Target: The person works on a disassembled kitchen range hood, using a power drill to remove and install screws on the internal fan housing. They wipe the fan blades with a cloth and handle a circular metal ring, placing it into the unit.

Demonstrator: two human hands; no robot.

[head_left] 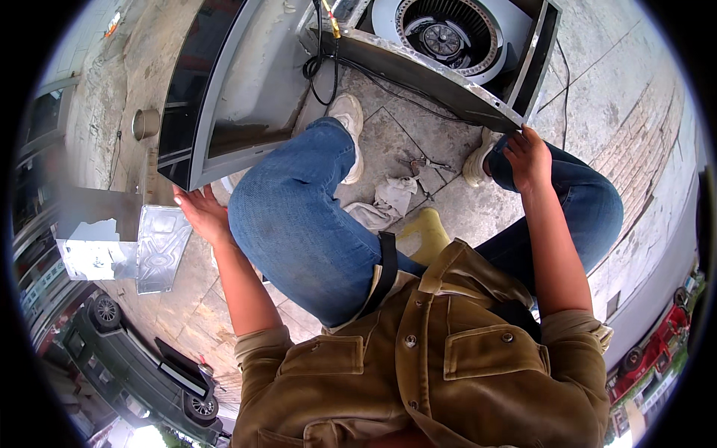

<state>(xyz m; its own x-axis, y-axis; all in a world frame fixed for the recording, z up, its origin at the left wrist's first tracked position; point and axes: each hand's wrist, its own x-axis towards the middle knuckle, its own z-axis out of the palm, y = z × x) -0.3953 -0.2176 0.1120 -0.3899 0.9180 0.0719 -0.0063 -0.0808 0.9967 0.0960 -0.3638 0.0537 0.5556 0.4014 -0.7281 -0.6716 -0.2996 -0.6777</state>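
My left hand (202,213) is at the lower corner of the black-fronted metal hood (224,89), fingers hooked under its edge. My right hand (529,160) grips the near right corner of an open metal housing (448,75), which holds a round fan unit (441,41). Black cable (325,75) hangs between the two pieces, by a small yellow connector (334,22). On the tiles between my legs lie a pale rag (388,201) and some small metal tools (422,168).
Bent sheet-metal pieces (160,246) lie at my left, with a round metal tin (146,125) beyond. A yellow stool (426,231) is beneath me. A dark car (127,362) stands at lower left, a red vehicle (650,343) at far right. Another cable (566,97) runs along the right.
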